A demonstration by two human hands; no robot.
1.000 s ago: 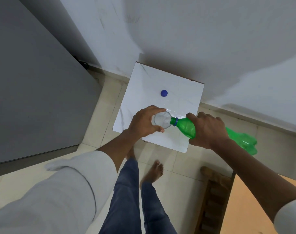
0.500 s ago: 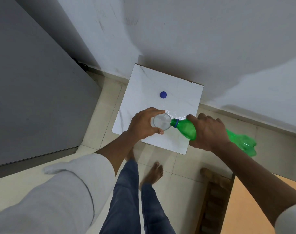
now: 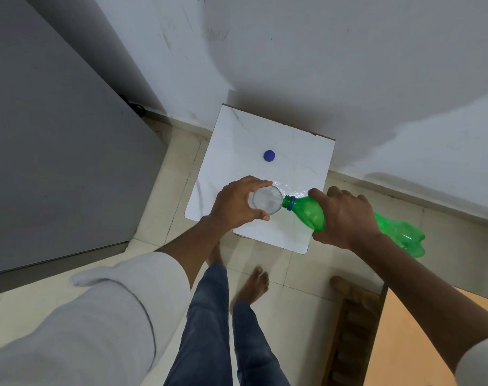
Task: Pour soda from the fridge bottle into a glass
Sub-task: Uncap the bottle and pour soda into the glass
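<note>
A clear glass [image 3: 266,201] stands on the small white marble table [image 3: 237,140], seen from above. My left hand [image 3: 237,204] wraps around the glass from the left. My right hand [image 3: 344,218] grips the middle of a green plastic bottle [image 3: 309,213], which is tipped nearly flat with its open mouth at the glass's right rim. The bottle's base [image 3: 404,238] sticks out to the right behind my hand. The blue cap [image 3: 269,155] lies on the table beyond the glass.
A grey fridge door [image 3: 56,162] fills the left side. White walls close the corner behind the table. A wooden stool [image 3: 348,324] and an orange tabletop [image 3: 398,344] are at the lower right. My bare feet [image 3: 249,285] stand on the tiled floor.
The bottle's mouth has stayed at the glass rim while the bottle shifted slightly. Both hands keep their grips; the view has drifted a little.
</note>
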